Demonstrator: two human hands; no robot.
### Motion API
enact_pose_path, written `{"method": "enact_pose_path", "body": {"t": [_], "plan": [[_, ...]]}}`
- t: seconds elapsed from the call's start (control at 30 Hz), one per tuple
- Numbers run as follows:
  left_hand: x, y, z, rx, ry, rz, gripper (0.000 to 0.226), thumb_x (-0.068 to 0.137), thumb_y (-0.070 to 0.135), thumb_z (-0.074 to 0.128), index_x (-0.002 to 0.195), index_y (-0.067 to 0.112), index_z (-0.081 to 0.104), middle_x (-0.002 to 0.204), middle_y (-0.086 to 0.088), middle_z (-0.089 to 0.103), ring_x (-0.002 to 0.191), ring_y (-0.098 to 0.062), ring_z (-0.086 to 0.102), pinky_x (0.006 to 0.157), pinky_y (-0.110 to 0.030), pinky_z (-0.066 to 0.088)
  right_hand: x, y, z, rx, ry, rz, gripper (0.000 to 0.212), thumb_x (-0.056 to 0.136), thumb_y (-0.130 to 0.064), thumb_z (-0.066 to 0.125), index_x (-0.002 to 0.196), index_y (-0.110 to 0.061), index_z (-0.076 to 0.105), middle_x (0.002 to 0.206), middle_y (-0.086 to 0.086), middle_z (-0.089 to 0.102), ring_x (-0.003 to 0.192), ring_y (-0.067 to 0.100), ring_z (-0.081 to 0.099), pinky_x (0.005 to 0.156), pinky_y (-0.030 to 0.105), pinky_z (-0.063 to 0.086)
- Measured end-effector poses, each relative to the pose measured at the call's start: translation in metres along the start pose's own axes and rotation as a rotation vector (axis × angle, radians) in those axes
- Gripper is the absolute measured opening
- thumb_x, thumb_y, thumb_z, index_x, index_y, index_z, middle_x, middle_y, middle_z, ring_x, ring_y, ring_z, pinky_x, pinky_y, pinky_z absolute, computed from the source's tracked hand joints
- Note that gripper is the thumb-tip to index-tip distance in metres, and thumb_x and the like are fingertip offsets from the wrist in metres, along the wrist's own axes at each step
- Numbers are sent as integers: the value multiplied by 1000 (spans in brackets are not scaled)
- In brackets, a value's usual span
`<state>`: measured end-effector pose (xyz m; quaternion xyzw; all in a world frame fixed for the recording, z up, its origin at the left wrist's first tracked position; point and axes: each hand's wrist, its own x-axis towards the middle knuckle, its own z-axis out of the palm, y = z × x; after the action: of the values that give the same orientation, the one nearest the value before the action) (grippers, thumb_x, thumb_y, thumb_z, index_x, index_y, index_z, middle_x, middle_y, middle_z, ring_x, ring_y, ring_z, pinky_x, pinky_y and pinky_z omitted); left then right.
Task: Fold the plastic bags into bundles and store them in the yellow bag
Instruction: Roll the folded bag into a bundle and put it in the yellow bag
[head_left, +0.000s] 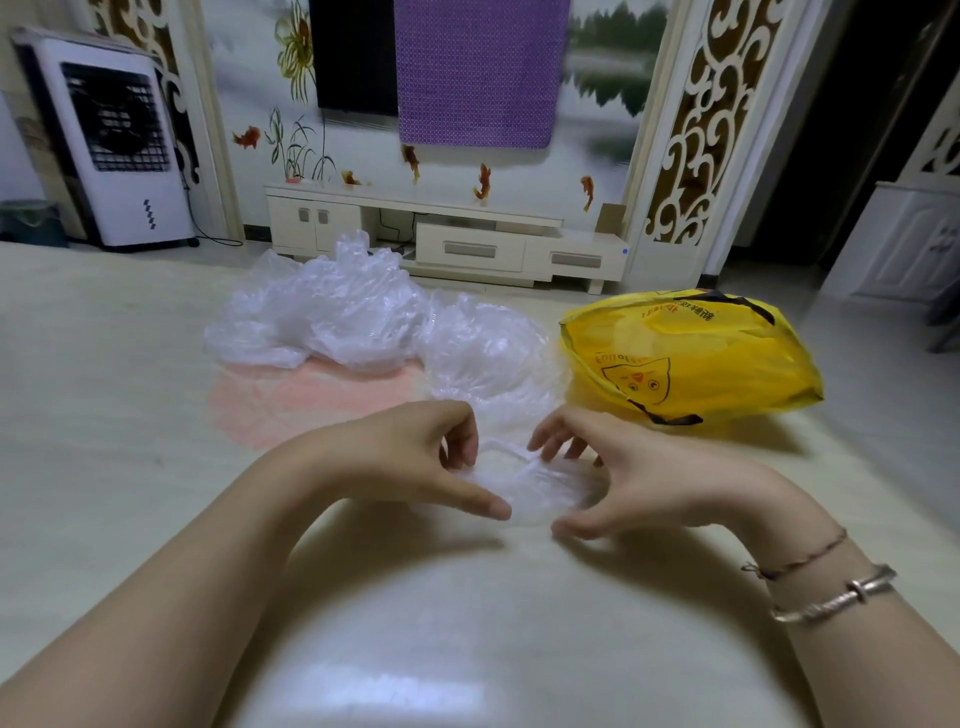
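Item in hand: one clear plastic bag (530, 480), partly flattened on the glossy counter (467, 623), between my left hand (410, 457) and right hand (639, 478). Fingers of both hands are curled, pinching its edges.

Stock awaiting folding: a loose heap of plastic bags (332, 312) beyond, a second crumpled clear bag (488, 348) just right of it.

Destination: yellow bag (691, 358), lying on its side to the right.

Risk, as I judge it: slick film on a slick surface may slip or spring open mid-fold, leaving a loose bundle.
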<state>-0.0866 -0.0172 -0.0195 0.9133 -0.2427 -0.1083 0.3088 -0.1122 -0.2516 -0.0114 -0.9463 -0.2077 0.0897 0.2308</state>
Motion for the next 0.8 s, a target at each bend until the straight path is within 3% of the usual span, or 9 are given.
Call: {"method": "enact_pose_path", "body": {"t": [0.07,0.13,0.23,0.33,0.43,0.5,0.57,0.67,0.8], "plan": [[-2,-1,-1,58,-56,-38,60,56,59,84,89,25,48,79,11,48,66,-8,42,62,-24,37,0,-1,1,-59,50,-10,45,76,-24,72,113,-36,48,109,-23,49,102,-5,48,81,11,44],[-3,-3,-1,85,-75,-46,59,56,57,84,88,26,45,80,10,47,66,-10,40,64,-28,37,4,2,3,-116,128,-29,31,78,-19,62,102,-35,51,102,-19,53,94,2,52,79,20,48],[0,-7,-2,24,-65,-5,31,74,41,73,85,26,48,78,9,52,65,-9,46,65,-34,44,12,9,6,-46,252,-15,11,83,-20,55,84,-30,57,90,-9,62,88,11,57,79,37,50],[-3,-6,-11,-63,-78,-22,16,94,27,56,82,18,49,67,11,45,58,-6,40,56,-18,35,19,11,6,88,306,50,27,93,-23,53,68,-23,64,77,-3,68,76,7,60,73,31,47],[-1,-5,-12,-250,-44,-110,16,99,16,49,87,14,60,75,5,52,61,-2,49,61,-8,44,25,13,10,121,352,125,39,98,-30,49,63,-20,63,62,-7,64,58,-3,55,58,16,39],[6,-10,-7,-284,32,-161,17,98,14,49,87,11,61,76,2,55,71,-9,57,82,-23,55,30,16,16,85,412,187,39,97,-33,50,63,-15,56,57,-5,55,56,7,53,55,25,37],[14,-15,0,-167,153,-183,17,96,16,48,86,9,60,77,0,60,82,-23,62,90,-39,53,34,18,22,14,460,235,38,95,-34,51,63,-15,46,58,-1,47,62,20,50,57,32,32],[15,-13,8,105,291,-208,11,93,22,46,91,17,56,86,1,62,84,-24,60,76,-36,47,34,13,27,-122,480,279,33,93,-36,52,67,-20,39,66,-5,47,75,23,48,66,33,29],[8,-8,12,433,343,-257,14,91,26,47,104,19,46,100,1,58,88,-23,54,68,-31,39,34,5,29,-287,481,307,27,94,-44,49,99,-18,42,88,-3,58,94,26,56,86,40,35]]}}
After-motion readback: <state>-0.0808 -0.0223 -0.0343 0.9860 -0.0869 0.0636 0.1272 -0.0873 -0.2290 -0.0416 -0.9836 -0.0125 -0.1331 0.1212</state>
